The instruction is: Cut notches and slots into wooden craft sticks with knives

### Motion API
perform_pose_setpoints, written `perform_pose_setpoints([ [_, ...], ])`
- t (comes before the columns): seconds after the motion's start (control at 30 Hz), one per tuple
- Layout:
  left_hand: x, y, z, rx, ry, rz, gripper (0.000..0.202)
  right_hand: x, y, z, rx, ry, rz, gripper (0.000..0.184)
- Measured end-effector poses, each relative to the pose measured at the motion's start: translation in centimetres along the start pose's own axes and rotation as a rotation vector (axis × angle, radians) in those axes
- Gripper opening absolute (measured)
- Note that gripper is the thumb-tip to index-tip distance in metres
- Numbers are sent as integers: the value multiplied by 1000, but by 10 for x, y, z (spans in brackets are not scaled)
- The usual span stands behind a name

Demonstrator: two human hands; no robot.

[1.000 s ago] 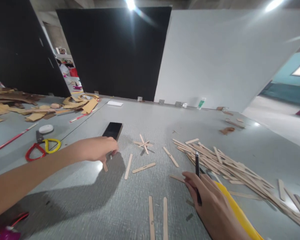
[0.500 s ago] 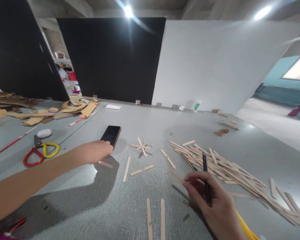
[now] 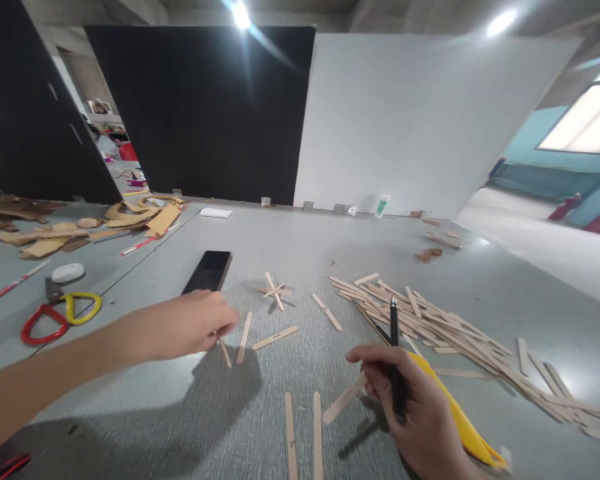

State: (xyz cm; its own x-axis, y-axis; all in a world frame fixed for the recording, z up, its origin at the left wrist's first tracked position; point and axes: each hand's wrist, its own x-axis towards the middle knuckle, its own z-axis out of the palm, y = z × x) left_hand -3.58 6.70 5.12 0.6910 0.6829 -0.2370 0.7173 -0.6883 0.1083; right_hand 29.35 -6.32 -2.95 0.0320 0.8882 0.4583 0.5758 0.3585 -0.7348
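Note:
My left hand [image 3: 195,327] pinches a small wooden craft stick [image 3: 224,352] just over the table, in front of the black phone [image 3: 207,272]. Held upright in my right hand [image 3: 410,407] is a black pen [image 3: 395,327]. Another craft stick [image 3: 344,400] reaches to the fingers of that hand; whether they grip it I cannot tell. Crossed sticks form a star [image 3: 275,291] in the middle. Near it are a plain stick [image 3: 245,337], a slotted stick [image 3: 275,338] and a marked stick [image 3: 327,312]. Two sticks [image 3: 317,433] lie side by side at the front.
A heap of craft sticks [image 3: 440,327] spreads over the right side. Beside my right wrist lies a long yellow object [image 3: 457,417]. Scissors [image 3: 63,313] with red and yellow handles, a white case [image 3: 68,272] and cardboard scraps [image 3: 45,240] are at left. Upright panels [image 3: 405,120] border the back.
My left hand has come from the phone towards the front right and now pinches a craft stick. The stick at my right hand has shifted nearer the front. The view has turned slightly right.

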Motion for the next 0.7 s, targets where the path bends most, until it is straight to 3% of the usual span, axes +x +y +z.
perform_pose_setpoints([
  [0.17, -4, 33, 8, -403, 81, 215, 20, -1, -2, 1, 32, -26, -4, 10],
  [0.3, -6, 48, 12, -723, 97, 282, 27, 0, -2, 2, 39, -41, -6, 10],
  [0.5, -6, 60, 20, -1328, -21, 225, 15, 0, 0, 2, 49, -58, -13, 7],
  [0.7, -3, 67, 28, -1523, -49, 191, 29, -1, -1, 2, 51, -70, -16, 9],
])
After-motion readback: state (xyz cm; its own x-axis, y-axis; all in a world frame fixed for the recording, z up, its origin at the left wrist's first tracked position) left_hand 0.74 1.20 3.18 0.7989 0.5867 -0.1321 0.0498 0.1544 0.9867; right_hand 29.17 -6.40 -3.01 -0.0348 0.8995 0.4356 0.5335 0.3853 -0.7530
